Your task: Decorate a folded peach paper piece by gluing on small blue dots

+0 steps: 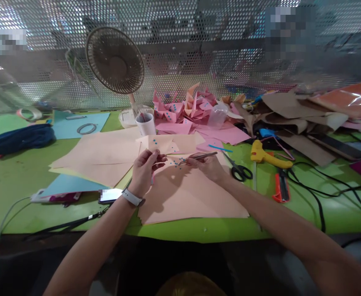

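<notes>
Slim tweezers (209, 155) sit in the right hand (207, 165), gripped between thumb and fingers. Their long axis runs mostly sideways, the tips pointing toward the left hand (143, 168) and angling slightly back toward the person, down among small blue dots (176, 161) on a peach paper sheet (193, 197) between the hands. The left hand is poised near the dots, thumb and forefinger drawn close, the other fingers loosely curled; I can't tell whether it pinches anything. The dots look light, so a brushing fingertip or a jerk of the tweezers could scatter them. Just right of the right hand lie black-handled scissors (241, 170), then a yellow glue gun (271, 158). Beyond the left hand stand a white cup (146, 125) and a fan (115, 61), whose draught, if running, could send dots adrift.
</notes>
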A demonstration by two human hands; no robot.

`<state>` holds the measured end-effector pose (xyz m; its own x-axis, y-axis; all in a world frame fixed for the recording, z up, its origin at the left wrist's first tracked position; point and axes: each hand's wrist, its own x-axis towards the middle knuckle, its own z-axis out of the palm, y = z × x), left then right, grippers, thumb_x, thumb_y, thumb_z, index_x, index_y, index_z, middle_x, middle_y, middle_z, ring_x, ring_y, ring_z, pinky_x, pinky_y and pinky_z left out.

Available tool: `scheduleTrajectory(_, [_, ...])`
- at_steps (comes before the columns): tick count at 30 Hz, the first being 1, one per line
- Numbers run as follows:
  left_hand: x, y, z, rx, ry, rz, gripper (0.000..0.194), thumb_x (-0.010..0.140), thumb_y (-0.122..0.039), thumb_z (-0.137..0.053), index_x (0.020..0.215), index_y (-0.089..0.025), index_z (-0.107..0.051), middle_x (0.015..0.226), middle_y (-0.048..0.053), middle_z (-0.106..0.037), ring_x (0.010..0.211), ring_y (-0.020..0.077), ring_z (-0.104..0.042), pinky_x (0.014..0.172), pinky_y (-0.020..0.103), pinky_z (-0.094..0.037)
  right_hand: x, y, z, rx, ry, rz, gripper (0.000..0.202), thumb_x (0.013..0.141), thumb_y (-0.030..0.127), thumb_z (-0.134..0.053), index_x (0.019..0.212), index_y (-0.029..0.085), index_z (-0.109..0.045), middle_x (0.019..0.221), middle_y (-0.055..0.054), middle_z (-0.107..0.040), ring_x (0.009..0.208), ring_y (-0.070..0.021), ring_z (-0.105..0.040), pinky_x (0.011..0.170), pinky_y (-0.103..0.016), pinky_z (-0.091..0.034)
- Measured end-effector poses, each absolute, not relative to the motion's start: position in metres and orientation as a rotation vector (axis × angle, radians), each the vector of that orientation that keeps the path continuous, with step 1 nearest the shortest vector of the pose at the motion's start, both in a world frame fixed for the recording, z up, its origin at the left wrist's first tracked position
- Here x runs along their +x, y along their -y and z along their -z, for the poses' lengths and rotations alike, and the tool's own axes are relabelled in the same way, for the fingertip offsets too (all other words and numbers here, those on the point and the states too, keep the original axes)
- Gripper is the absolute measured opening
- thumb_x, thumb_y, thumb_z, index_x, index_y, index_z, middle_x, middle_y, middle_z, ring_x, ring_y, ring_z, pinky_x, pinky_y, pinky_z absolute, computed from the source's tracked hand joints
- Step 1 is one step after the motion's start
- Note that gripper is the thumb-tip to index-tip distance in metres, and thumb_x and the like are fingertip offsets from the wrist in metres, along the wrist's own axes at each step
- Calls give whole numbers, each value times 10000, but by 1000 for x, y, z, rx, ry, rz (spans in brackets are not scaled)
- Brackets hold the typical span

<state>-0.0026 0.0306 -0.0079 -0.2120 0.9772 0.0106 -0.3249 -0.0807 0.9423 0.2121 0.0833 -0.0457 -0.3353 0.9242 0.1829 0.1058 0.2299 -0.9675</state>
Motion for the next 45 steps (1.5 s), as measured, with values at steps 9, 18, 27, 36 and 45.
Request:
scheduleTrajectory(9, [-4,-32,8,868,-1051,-1536,253,728,-350,-760,781,-156,-606,770,28,-705,692,107,-679,612,192,-519,214,-83,43,-955,1658,-1178,302,759,469,-704,842,182,-739,840,-55,-734,793,-187,-665,728,-303,-527])
scheduleTrajectory(18, [-3,-30,7,876,-1102,-1532,263,744,-378,-741,802,-164,-599,847,52,-726,769,138,-705,605,193,-518,214,-72,30,-915,1572,-1231,291,722,461,-743,826,189,-736,842,-52,-745,802,-197,-689,744,-333,-558])
scheduleTrajectory(27, [2,-24,6,879,-1124,-1456,246,736,-377,-749,813,-179,-625,854,36,-693,968,202,-690,564,174,-528,216,-46,3,-829,1582,-1085,160,794,376,-715,883,246,-740,875,-28,-748,855,-209,-695,802,-383,-560])
scheduleTrajectory(36, [19,-16,8,843,-1075,-1290,303,675,-361,-811,792,-170,-607,852,32,-706,894,207,-715,583,200,-565,210,-37,-2,-776,1460,-1035,142,804,352,-710,905,255,-732,944,-17,-745,884,-202,-707,844,-383,-568])
scheduleTrajectory(45, [16,-17,0,810,-1048,-1486,240,702,-290,-793,767,-181,-590,818,-5,-675,869,179,-719,605,174,-559,215,-39,2,-730,1597,-841,109,836,340,-683,893,258,-726,791,9,-742,717,-154,-698,682,-310,-587])
